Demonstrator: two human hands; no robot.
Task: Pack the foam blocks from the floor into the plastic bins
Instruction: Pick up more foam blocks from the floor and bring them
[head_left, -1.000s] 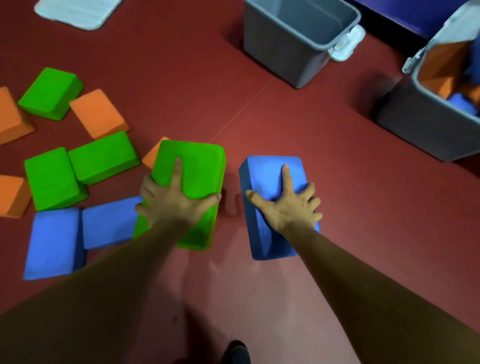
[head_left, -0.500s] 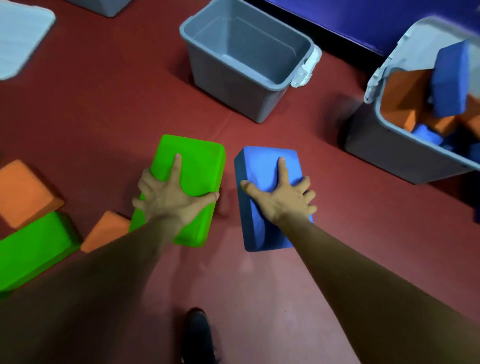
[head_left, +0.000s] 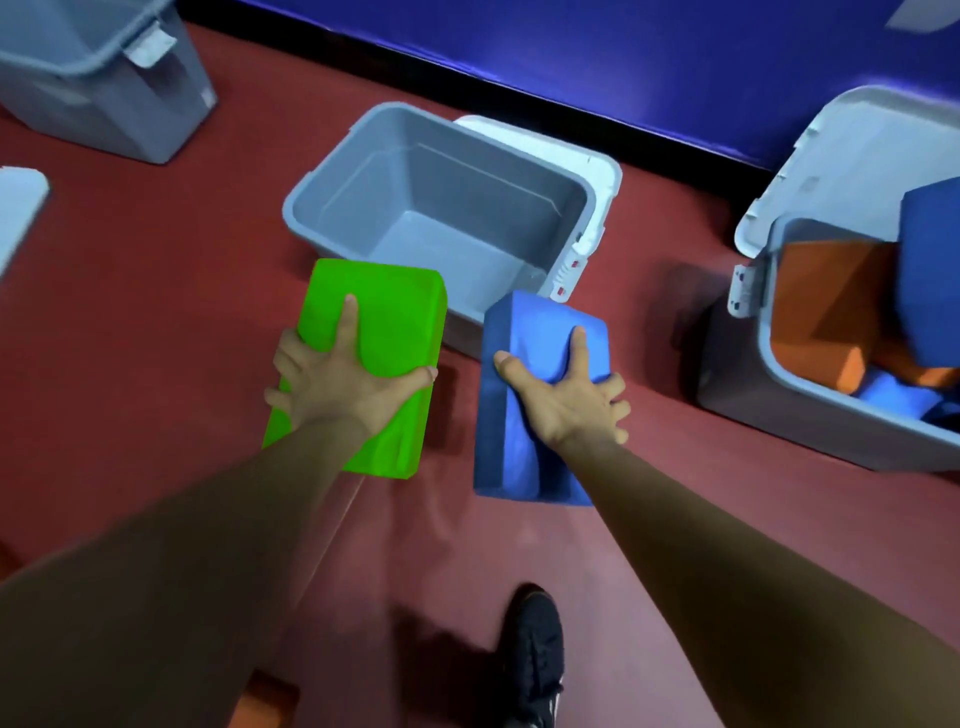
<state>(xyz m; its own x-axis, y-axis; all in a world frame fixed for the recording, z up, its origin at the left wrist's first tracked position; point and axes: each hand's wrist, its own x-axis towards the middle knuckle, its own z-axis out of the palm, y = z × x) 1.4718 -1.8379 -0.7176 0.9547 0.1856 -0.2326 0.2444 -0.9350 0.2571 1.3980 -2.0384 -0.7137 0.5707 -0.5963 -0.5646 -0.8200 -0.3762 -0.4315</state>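
Bare forearms (head_left: 208, 545); black lace-up shoe (head_left: 535, 654) w/ white trim

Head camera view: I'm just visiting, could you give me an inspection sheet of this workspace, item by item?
Surface: red floor.
Job's things: green foam block and blue foam block held near an empty grey bin; right bin holds orange blocks and blue blocks; third bin top left; loose orange block at bottom edge.
Clutter: white lid behind the empty bin; black shoe.
Grippers: left hand grips the green block; right hand grips the blue one.
Cables: nothing seen.
Surroundings: blue wall.
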